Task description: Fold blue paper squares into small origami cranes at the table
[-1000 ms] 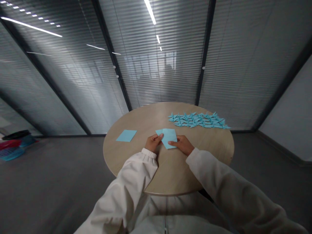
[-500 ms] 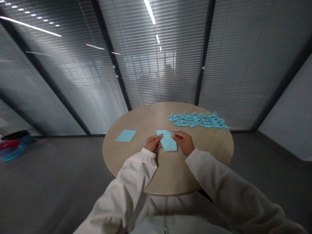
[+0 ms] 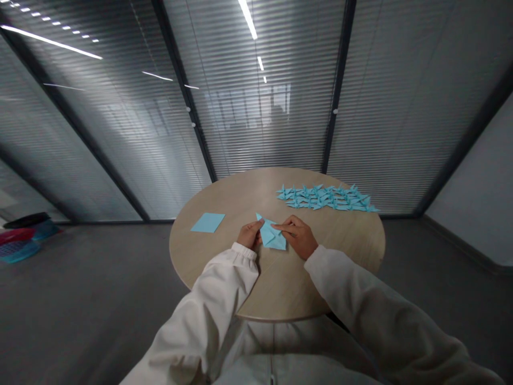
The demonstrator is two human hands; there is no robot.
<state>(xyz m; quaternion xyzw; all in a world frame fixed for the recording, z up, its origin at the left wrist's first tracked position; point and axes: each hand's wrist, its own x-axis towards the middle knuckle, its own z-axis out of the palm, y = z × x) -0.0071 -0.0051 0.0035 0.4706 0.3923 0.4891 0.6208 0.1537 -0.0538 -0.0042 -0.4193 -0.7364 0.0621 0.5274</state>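
Note:
Between my hands is a light-blue sheet of origami paper, partly folded, with flaps and creases on its upper face. My left hand pinches its left edge, thumb on top. From the other side my right hand holds the paper's upper right part, the index finger lying across a fold; the fingers underneath are hidden. To the left on the table lies a flat square of blue paper. Rows of folded blue paper cranes stand close together at the back right.
The round wooden table is directly in front of me. Behind it stands a glass partition with blinds. Red and blue baskets sit on the floor at far left. A white wall is at right.
The right side of the paper has been folded inward, so the sheet looks narrower. My right index finger has moved left across it; my left hand stays at the left edge.

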